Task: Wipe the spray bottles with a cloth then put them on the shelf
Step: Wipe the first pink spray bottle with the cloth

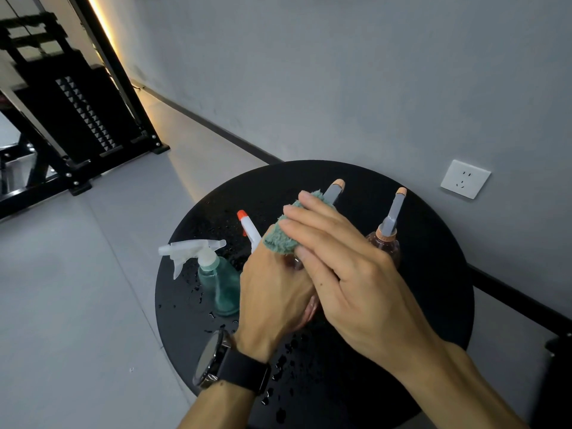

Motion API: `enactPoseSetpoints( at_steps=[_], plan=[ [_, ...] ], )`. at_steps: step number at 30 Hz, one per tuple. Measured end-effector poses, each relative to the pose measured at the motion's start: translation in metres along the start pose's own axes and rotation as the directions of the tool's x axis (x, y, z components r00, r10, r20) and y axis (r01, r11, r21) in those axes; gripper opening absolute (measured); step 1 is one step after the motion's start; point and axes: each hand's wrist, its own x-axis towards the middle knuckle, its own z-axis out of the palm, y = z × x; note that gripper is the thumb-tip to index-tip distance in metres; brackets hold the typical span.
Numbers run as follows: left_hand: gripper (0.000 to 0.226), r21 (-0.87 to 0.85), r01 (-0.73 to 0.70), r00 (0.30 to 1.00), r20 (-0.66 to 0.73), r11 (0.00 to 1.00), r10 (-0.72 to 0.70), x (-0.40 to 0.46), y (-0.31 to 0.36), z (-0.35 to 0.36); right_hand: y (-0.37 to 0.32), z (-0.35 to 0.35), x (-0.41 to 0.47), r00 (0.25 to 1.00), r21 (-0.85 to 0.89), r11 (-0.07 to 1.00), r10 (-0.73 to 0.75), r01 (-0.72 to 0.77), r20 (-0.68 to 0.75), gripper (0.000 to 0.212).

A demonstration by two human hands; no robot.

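Above a round black table (433,305), my left hand (272,292) grips a clear pinkish spray bottle (311,306), mostly hidden; its grey nozzle with a peach tip (334,188) sticks out at the top. My right hand (346,261) presses a green fluffy cloth (281,236) against that bottle. A teal bottle with a white trigger head (216,280) stands left of my hands. Behind them shows a white nozzle with an orange tip (249,229). A second pinkish bottle with a grey and peach nozzle (387,236) stands to the right.
Water drops lie scattered over the black table top. A grey wall with a white socket (465,178) rises behind the table. A black metal rack (71,119) stands on the grey floor at the far left.
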Motion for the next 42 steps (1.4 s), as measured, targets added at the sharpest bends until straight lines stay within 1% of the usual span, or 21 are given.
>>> enactPoseSetpoints(
  at_steps=[1,2,3,4,6,8,10,12,14,17,19,21,23,25,28,30,33,38,40,42],
  plan=[
    [0.063,0.005,0.033,0.999,-0.005,0.999,-0.033,0.0,0.002,0.001,0.001,-0.001,0.0,1.0,0.004,1.0,0.002,-0.002,0.002,0.031],
    [0.052,0.003,0.043,0.999,-0.027,0.999,-0.043,0.0,-0.003,0.003,0.001,-0.001,0.0,1.0,0.005,1.0,0.006,-0.006,0.001,0.031],
    [0.029,0.007,0.029,0.996,-0.084,1.0,-0.029,0.0,-0.006,0.004,0.002,-0.001,0.0,1.0,0.005,1.0,0.013,-0.013,-0.003,0.031],
    [0.018,0.018,0.017,0.992,-0.124,1.0,-0.015,0.002,-0.005,0.003,0.002,-0.002,0.0,1.0,0.007,1.0,0.025,-0.025,-0.009,0.031],
    [0.02,0.053,0.001,0.985,-0.173,0.999,0.008,0.002,-0.008,0.005,0.003,-0.003,0.001,0.998,0.031,0.998,0.063,-0.063,-0.024,0.032],
    [0.015,0.082,-0.014,0.987,-0.158,0.997,0.027,0.001,-0.011,0.005,0.007,-0.007,0.002,0.992,0.051,0.992,0.114,-0.111,-0.054,0.033],
    [0.021,0.094,-0.036,0.989,-0.141,0.995,0.049,0.0,-0.014,0.006,0.013,-0.012,0.003,0.982,0.049,0.986,0.165,-0.161,-0.096,0.033],
    [0.029,0.107,-0.042,0.986,-0.157,0.993,0.058,-0.001,-0.014,0.006,0.019,-0.016,0.005,0.969,0.039,0.978,0.207,-0.204,-0.131,0.032],
    [0.03,0.129,-0.054,0.983,-0.165,0.99,0.075,-0.002,-0.013,0.006,0.024,-0.018,0.005,0.955,0.025,0.97,0.242,-0.241,-0.169,0.03],
    [0.03,0.103,-0.038,0.991,-0.126,0.994,0.051,-0.003,-0.01,0.007,0.026,-0.018,0.004,0.938,0.026,0.962,0.27,-0.271,-0.217,0.03],
    [0.025,0.056,-0.009,0.995,-0.102,0.998,0.015,-0.003,-0.008,0.008,0.022,-0.015,0.003,0.943,0.028,0.967,0.255,-0.255,-0.216,0.031],
    [0.018,-0.013,0.025,0.994,-0.103,1.0,-0.026,-0.003,-0.005,0.01,0.014,-0.009,0.002,0.964,0.025,0.979,0.202,-0.201,-0.172,0.034],
    [0.026,-0.069,0.032,0.991,-0.125,0.997,-0.04,-0.003,-0.001,0.008,0.006,-0.001,0.001,0.983,0.014,0.991,0.134,-0.133,-0.125,0.035],
    [0.03,-0.1,0.039,0.992,-0.116,0.994,-0.051,-0.004,0.003,0.007,0.003,0.005,-0.001,0.991,0.021,0.996,0.088,-0.086,-0.097,0.034],
    [0.041,-0.108,0.024,0.994,-0.104,0.994,-0.036,-0.004,0.004,0.007,0.002,0.007,-0.002,0.996,0.029,0.998,0.061,-0.059,-0.069,0.035],
    [0.04,-0.115,0.028,0.994,-0.101,0.993,-0.04,-0.004,0.004,0.007,0.004,0.006,-0.002,0.996,0.018,0.999,0.05,-0.049,-0.068,0.036],
    [0.034,-0.158,0.028,0.995,-0.093,0.987,-0.043,-0.004,0.005,0.009,0.01,0.003,-0.001,0.992,-0.016,0.998,0.061,-0.063,-0.112,0.032],
    [0.021,-0.224,0.013,1.0,-0.024,0.974,-0.019,-0.006,0.004,0.008,0.024,-0.006,0.001,0.961,-0.011,0.987,0.152,-0.158,-0.23,0.035],
    [0.026,-0.269,0.038,0.999,-0.001,0.962,-0.04,-0.007,0.002,0.01,0.028,-0.009,0.001,0.947,-0.004,0.983,0.176,-0.184,-0.27,0.034],
    [0.026,-0.353,0.093,0.996,0.024,0.931,-0.09,-0.007,0.004,0.009,0.028,-0.009,0.0,0.942,-0.001,0.984,0.173,-0.181,-0.286,0.035]
  ],
)
